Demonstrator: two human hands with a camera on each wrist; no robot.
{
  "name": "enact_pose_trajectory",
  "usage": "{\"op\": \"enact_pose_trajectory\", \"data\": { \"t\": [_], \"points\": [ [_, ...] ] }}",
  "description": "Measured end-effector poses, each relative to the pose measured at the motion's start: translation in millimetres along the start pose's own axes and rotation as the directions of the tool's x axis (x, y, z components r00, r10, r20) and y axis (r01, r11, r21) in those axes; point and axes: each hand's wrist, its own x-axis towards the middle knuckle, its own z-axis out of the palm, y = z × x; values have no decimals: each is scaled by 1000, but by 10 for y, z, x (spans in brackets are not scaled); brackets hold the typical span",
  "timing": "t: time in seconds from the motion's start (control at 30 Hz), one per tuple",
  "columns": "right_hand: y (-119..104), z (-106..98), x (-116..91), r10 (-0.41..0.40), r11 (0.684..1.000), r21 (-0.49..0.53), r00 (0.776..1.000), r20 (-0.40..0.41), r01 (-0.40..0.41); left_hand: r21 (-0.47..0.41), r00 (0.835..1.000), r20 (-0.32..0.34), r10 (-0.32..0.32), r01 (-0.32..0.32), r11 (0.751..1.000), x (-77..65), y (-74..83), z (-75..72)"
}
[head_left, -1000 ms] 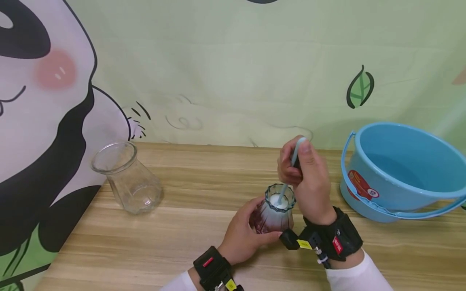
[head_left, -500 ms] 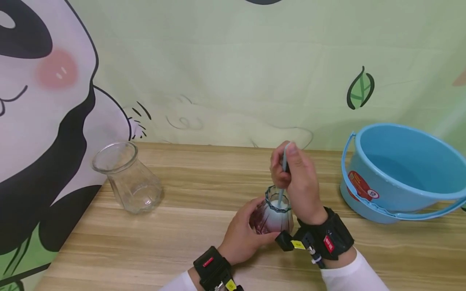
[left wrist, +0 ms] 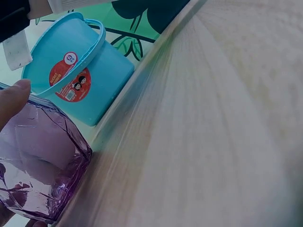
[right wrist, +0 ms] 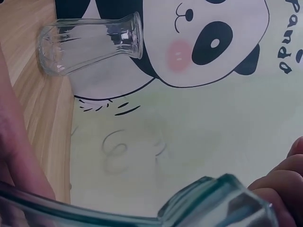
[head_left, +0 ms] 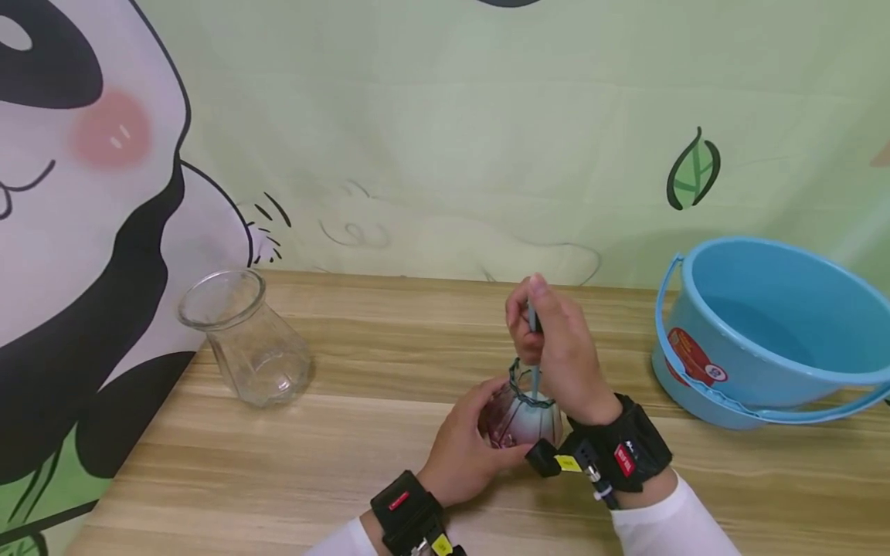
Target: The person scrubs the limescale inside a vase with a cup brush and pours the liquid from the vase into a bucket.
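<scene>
A tinted glass vase [head_left: 526, 423], purple low down and bluish at its scalloped rim, stands on the table tilted slightly. My left hand [head_left: 462, 452] grips its lower body, thumb in front and fingers behind. My right hand [head_left: 562, 347] grips the light blue handle of a bottle brush [head_left: 535, 380], thumb along the top, close over the rim. The handle goes down through the vase's mouth. Through the purple glass in the left wrist view a pale, sponge-like head [left wrist: 45, 146] shows inside. The right wrist view has the teal rim [right wrist: 218, 205] at the bottom, near my curled fingers [right wrist: 279, 182].
To the left stands a clear glass vase [head_left: 257, 355] with a wide round lip. A light blue bucket [head_left: 751, 363] with its handle folded forward stands at the right. Behind the wooden table [head_left: 348, 479] hangs a green panda-printed cloth [head_left: 417, 139].
My right hand has moved left and slightly down, and the brush handle has gone from slanted to nearly upright. The vase's mouth has shifted a little; my left hand has kept its place.
</scene>
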Motion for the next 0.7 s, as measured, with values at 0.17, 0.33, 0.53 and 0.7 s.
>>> {"op": "enact_pose_trajectory", "data": {
  "t": [0.17,0.33,0.53,0.7],
  "points": [
    [10,2,4,-14,1000,23,1000,8,14,5,1000,-1,1,-1,1000,1,12,0],
    [16,8,2,-35,998,56,999,-11,35,3,1000,-3,-6,6,1000,-5,22,0],
    [-32,-1,6,-54,992,108,997,-57,60,-10,1000,-3,-6,6,1000,1,21,1],
    [-106,-30,15,-110,975,182,989,-97,127,-17,1000,6,-21,22,1000,10,25,4]
  ]
}}
